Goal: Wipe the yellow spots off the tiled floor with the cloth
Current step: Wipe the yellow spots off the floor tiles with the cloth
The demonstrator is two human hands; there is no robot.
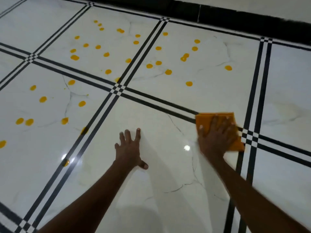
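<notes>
The folded orange cloth [204, 120] lies flat on the glossy white marble-look tiled floor [168, 174], at the near right tile's far corner, over a black border stripe. The right hand [217, 137] presses on it, palm down with fingers spread, not clenched. The left hand [130, 148] is empty, splayed on the bare tile as a prop. The round yellow spots [107, 71] sit well apart, across the far and left tiles. The wet drops could smear into streaks, and the propping palm could slip on the gloss.
</notes>
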